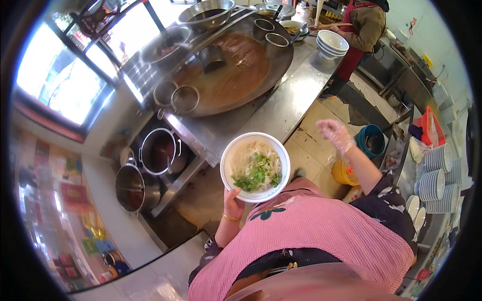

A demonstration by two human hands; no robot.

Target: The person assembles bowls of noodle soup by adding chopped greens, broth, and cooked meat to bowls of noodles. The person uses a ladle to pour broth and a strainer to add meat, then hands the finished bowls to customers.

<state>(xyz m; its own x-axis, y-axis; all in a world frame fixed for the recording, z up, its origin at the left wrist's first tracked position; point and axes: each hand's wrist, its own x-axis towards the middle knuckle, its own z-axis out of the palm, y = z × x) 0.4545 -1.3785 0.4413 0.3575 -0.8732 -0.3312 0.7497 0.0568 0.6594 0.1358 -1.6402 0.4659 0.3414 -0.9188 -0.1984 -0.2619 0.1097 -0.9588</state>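
Observation:
My left hand [232, 203] grips the rim and side of a white bowl [227, 148], which hangs in front of my pink checked apron. In the bowl lie pale noodles [261, 156] topped with chopped green herbs [251, 179]. Out to the right, over the tiled floor, my right hand [335, 134] wears a clear plastic glove. Its fingers are loosely bent and somewhat apart, with nothing visible in them. Ahead is a wide wok [236, 65] of brown broth, with wire strainers [185, 99] at its rim and a dark ladle-like vessel [212, 57] inside.
Two steel pots [131, 188] stand low at the left. Stacked bowls [332, 42] sit on the steel counter [296, 93]. A person [364, 30] works beyond it. Blue [370, 140] and yellow buckets [344, 173] stand at the right, near stacked plates [436, 158].

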